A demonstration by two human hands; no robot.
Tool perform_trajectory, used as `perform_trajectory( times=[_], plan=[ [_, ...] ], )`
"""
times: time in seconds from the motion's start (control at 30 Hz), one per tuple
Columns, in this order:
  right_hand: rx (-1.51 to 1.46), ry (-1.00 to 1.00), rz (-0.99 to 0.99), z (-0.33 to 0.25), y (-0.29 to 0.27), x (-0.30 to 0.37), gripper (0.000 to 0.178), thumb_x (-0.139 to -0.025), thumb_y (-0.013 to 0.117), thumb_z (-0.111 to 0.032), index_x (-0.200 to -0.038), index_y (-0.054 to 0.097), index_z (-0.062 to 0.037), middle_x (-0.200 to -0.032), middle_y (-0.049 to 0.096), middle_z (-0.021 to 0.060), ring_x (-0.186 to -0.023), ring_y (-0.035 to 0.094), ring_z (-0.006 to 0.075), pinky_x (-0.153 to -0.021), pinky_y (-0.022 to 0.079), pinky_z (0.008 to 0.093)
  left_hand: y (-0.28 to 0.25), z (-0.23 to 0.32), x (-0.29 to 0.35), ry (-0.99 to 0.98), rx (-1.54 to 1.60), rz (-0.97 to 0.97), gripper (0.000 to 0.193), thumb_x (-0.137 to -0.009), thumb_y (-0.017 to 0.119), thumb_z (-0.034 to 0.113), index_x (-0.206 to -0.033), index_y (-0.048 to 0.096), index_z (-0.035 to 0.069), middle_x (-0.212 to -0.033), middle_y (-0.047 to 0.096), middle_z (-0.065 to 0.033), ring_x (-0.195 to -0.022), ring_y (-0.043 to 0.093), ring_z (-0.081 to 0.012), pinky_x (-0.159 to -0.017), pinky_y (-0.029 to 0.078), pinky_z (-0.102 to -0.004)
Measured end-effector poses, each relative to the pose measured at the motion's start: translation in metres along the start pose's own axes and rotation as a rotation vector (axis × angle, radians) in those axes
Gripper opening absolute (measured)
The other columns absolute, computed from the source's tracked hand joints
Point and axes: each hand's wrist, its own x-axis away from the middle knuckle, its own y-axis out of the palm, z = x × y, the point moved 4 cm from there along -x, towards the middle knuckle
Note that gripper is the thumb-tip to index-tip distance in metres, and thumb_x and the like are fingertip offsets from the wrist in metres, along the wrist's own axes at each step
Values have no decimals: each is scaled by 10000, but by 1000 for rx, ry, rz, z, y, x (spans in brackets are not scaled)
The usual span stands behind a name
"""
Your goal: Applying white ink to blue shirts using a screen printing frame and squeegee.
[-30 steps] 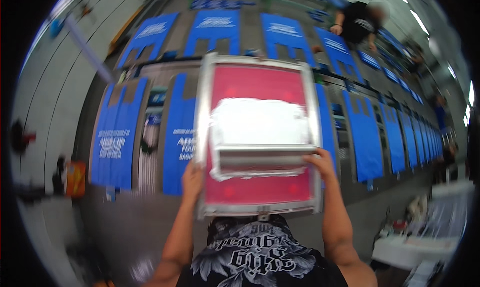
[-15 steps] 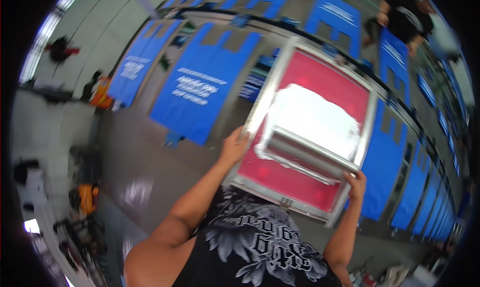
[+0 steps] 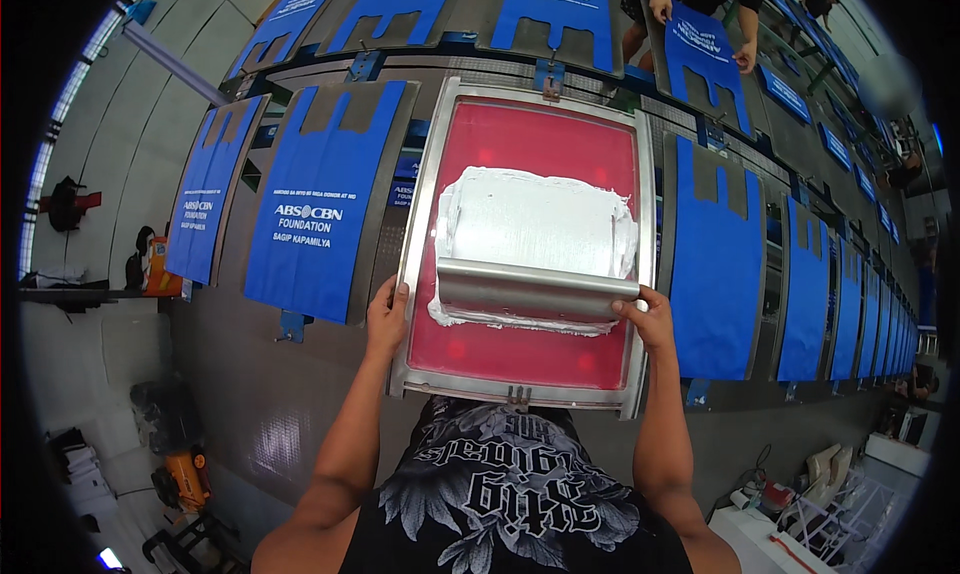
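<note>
A silk-screen frame [image 3: 480, 385] with metal rails and red-pink mesh [image 3: 530, 134] lies in front of me, over one of the print boards. White ink [image 3: 540, 214] is spread thickly across the mesh. A metal squeegee [image 3: 530, 290] rests crosswise in the ink's near part. My left hand [image 3: 386, 316] is closed on the frame's left rail, thumb on top. At the right rail, my right hand [image 3: 650, 319] grips the frame, its thumb and fingertip reaching the squeegee's right end. What lies beneath the frame is hidden.
Printed blue bags [image 3: 310, 209] lie on boards to the left, and more blue bags [image 3: 715, 264] line the right. A second row of bags [image 3: 555, 19] runs along the far side. There, another person's hands [image 3: 745, 56] hold a blue bag [image 3: 695, 49].
The frame, tilted and blurred before, has turned straight and come left in view, with both hands staying on its rails. The whole view has swung round. The co-worker's hands now show on a bag.
</note>
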Motion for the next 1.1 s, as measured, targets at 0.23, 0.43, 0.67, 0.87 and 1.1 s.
perform_trajectory(
  times=[0.23, 0.43, 0.67, 0.87, 1.1],
  plan=[
    [192, 3, 35, 2, -7, -28, 368, -661, 812, -211, -949, 712, -4, -807, 645, 38, -775, 584, 120, -731, 473, 273, 1, -1, -33, 61, -210, 17, 505, -944, 551, 352, -1257, 517, -44, -1125, 623, -151, -1034, 577, -202, -899, 438, -308],
    [16, -13, -5, -6, 0, -42, 353, -685, 799, -184, -970, 701, -1, -796, 623, 21, -767, 554, 108, -724, 428, 242, 6, 25, -51, -28, -208, 20, 488, -947, 546, 361, -1242, 533, -27, -1097, 630, -148, -1003, 575, -181, -869, 441, -288],
    [-34, 7, -20, 4, 6, -44, 340, -692, 796, -170, -975, 703, -5, -788, 610, 10, -762, 537, 101, -735, 416, 242, 4, 27, -51, 12, -81, -7, 502, -947, 550, 382, -1249, 529, -18, -983, 637, -86, -889, 560, -124, -786, 444, -261],
    [-22, 26, -24, 6, -3, -39, 338, -698, 787, -159, -986, 701, -4, -811, 617, 17, -773, 538, 105, -748, 422, 247, 13, 27, -41, -59, -198, -4, 507, -940, 558, 390, -1257, 521, -4, -986, 641, -112, -887, 573, -146, -790, 454, -277],
    [-6, 60, -70, 11, -11, -41, 361, -709, 773, -119, -1035, 677, 3, -933, 660, 55, -907, 594, 149, -846, 447, 284, 16, 13, -39, -18, -204, -9, 521, -938, 549, 406, -1261, 515, -1, -1019, 640, -141, -915, 587, -177, -808, 459, -302]
  ],
)
